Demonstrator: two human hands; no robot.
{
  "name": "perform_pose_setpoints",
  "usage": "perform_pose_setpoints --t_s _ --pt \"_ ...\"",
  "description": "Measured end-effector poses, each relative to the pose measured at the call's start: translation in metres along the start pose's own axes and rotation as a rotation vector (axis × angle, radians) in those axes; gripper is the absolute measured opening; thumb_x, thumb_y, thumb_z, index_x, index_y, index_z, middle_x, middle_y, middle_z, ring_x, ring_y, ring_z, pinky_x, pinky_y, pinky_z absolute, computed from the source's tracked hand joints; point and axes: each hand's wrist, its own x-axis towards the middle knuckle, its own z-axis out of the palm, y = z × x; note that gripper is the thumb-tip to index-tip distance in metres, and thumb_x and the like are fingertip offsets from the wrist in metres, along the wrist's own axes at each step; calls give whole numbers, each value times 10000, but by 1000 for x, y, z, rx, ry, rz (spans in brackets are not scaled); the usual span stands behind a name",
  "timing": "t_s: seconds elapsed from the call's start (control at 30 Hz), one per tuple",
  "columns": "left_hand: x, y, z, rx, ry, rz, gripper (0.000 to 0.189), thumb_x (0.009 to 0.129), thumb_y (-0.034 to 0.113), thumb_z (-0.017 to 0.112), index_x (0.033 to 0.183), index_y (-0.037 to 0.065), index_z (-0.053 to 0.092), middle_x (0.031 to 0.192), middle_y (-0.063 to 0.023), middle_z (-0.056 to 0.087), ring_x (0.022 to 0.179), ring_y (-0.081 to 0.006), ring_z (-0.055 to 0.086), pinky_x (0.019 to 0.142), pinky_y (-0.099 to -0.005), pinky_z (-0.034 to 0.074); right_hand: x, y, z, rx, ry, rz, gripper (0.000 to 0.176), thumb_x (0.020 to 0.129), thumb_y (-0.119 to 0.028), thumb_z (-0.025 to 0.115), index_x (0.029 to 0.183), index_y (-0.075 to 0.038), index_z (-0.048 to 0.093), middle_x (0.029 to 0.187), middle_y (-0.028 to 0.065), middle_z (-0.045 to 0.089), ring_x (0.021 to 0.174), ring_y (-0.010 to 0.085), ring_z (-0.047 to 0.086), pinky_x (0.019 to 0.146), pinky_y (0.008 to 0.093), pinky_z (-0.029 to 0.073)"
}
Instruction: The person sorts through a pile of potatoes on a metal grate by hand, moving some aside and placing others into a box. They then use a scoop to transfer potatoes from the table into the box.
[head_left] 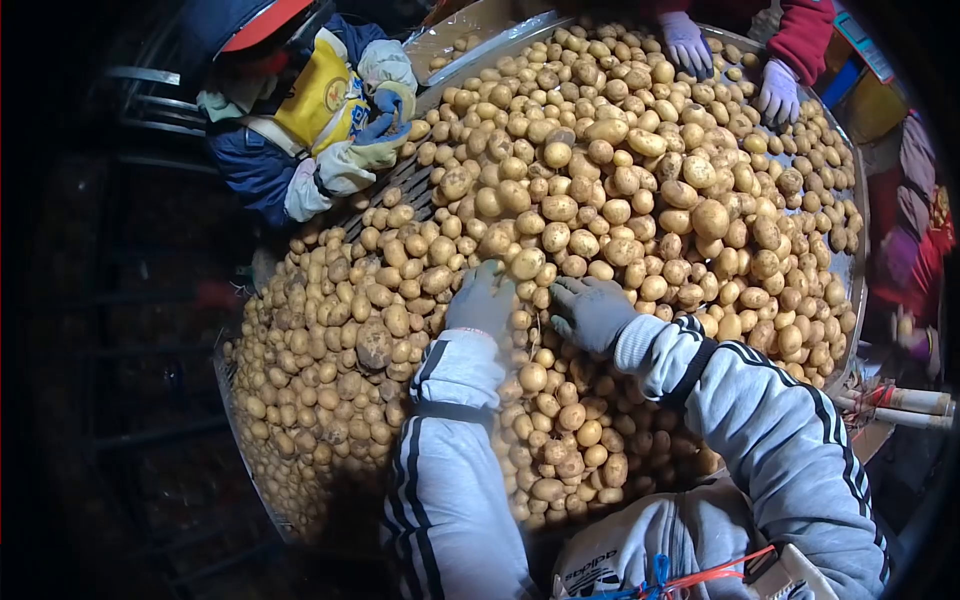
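Observation:
Potatoes (560, 210) in a large heap cover the table in front of me, mixed in size and some smeared with soil. My left hand (483, 302), in a grey glove, reaches into the middle of the heap with its fingers stretched forward against the potatoes. Just beyond its fingertips lies a rounded potato (527, 263). My right hand (592, 312), gloved in grey too, rests on the heap, its fingers apart and pointing left. Neither palm shows, and no potato is visibly gripped. Between my forearms lie smaller potatoes (570, 418), partly in shadow.
At the upper left a co-worker (335, 95) in a cap and yellow apron leans over a slatted part of the table (410, 190). Lilac-gloved hands (686, 45) of another person touch the far potatoes. Pale poles (905, 402) jut out at the right.

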Motion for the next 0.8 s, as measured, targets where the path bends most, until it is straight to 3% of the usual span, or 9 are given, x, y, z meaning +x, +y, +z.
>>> perform_pose_setpoints --t_s 0.07,0.2,0.33,0.47,0.6,0.67,0.73,0.8 --pt "13 -12 9 76 26 5 628 997 466 630 1482 71 571 1565 -241 519 1344 -430 599 1146 -491 468 8 2 -6 52 -61 52 567 1033 -462 592 1440 -68 574 1449 144 630 1312 331 606 1091 493 480" --pt "32 -7 2 68 -9 -92 655 1002 521 626 1482 76 586 1498 -241 593 1338 -417 610 1141 -500 473 22 -8 -14 91 -182 137 555 1033 -496 581 1379 -64 609 1373 167 686 1257 359 662 1069 497 510" --pt "39 -8 -5 256 -143 -9 560 989 524 634 1357 102 662 1378 -228 654 1266 -404 653 1080 -491 516 28 -4 -18 46 -269 149 526 1027 -504 578 1314 -73 671 1304 163 732 1229 354 691 1043 474 549" --pt "29 -11 18 255 61 84 397 940 430 683 1204 135 719 1205 -208 659 1123 -394 697 968 -513 552 30 -12 -19 77 -298 207 522 1013 -503 589 1297 -78 696 1265 159 756 1211 340 711 1032 466 561" --pt "14 -10 38 -30 15 218 489 949 391 710 1339 95 699 1292 -211 658 1157 -414 676 1015 -494 536 25 -5 -16 74 -255 154 522 1003 -508 591 1259 -73 724 1245 176 761 1170 351 723 1011 474 569" --pt "13 -3 39 -33 11 204 606 959 446 698 1429 66 651 1404 -223 616 1279 -417 607 1104 -476 480 23 -3 -16 76 -164 132 523 995 -512 594 1243 -73 733 1239 183 762 1153 359 727 1003 479 572" --pt "5 5 39 -55 0 134 672 967 491 686 1463 42 620 1499 -230 572 1397 -416 533 1191 -470 419 26 -3 -22 105 -257 156 545 973 -523 607 1264 -78 726 1218 176 767 1129 380 728 991 482 572" --pt "1 10 46 -20 44 99 670 945 495 714 1457 71 629 1498 -236 567 1375 -433 545 1181 -480 424 27 -7 -24 106 -341 174 546 969 -533 609 1273 -96 731 1218 177 763 1162 372 717 998 476 569"
